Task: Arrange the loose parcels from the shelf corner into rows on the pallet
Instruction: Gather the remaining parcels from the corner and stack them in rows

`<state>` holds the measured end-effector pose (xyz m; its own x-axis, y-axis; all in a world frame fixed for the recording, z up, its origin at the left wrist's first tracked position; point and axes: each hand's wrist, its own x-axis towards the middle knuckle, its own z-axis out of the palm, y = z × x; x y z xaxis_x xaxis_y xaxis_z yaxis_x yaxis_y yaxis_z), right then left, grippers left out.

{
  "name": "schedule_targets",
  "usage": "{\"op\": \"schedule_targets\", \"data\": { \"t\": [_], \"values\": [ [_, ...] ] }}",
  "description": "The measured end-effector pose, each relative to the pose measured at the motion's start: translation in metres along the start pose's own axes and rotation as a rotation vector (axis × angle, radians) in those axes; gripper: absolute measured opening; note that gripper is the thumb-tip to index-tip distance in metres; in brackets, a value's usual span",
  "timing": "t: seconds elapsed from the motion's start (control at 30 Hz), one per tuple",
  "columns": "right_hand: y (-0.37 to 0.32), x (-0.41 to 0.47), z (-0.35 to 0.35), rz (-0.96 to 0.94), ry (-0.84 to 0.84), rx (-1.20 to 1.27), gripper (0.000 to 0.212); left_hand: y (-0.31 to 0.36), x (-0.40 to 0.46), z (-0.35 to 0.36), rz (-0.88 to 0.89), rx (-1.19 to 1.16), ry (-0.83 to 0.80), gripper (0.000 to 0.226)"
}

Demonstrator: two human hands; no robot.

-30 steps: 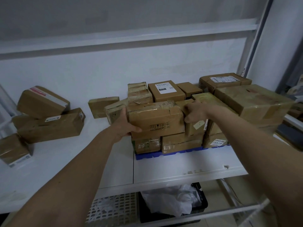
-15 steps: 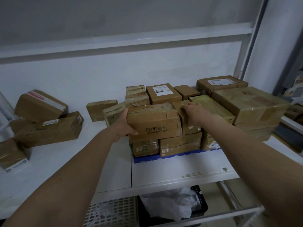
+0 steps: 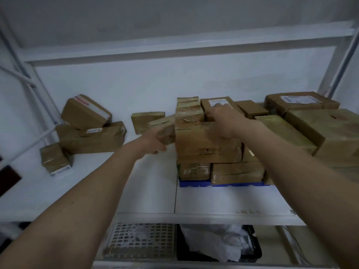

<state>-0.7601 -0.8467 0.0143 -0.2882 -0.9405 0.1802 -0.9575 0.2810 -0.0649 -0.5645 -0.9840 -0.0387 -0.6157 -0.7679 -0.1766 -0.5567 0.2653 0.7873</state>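
Observation:
Brown taped parcels are stacked on a blue pallet on the white shelf. My right hand lies on top of the large front parcel, fingers over its back edge and thumb on its front. My left hand grips a smaller parcel that leans against the stack's left side. Loose parcels lie in the left corner: a tilted one on a long one, and a small one. Another flat parcel stands against the back wall.
Big parcels fill the right of the stack, one with a white label behind. Shelf posts rise at left and right. Below the shelf are a white perforated crate and a black bin holding white plastic.
My left hand left the large front parcel's left side and took the smaller leaning parcel. My right hand moved from the parcel's right end onto its top. The view shifted left.

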Motion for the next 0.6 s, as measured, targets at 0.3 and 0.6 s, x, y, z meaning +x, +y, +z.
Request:
{"op": "schedule_targets", "data": {
  "t": [0.3, 0.6],
  "values": [
    [-0.129, 0.038, 0.051, -0.303, -0.130, 0.074, 0.031, -0.083, -0.039, -0.068, -0.157, 0.238, 0.160, 0.063],
    [-0.250, 0.093, 0.093, -0.373, -0.274, 0.078, 0.053, -0.176, -0.058, -0.176, -0.220, 0.268, 0.249, 0.061]
  ]
}}
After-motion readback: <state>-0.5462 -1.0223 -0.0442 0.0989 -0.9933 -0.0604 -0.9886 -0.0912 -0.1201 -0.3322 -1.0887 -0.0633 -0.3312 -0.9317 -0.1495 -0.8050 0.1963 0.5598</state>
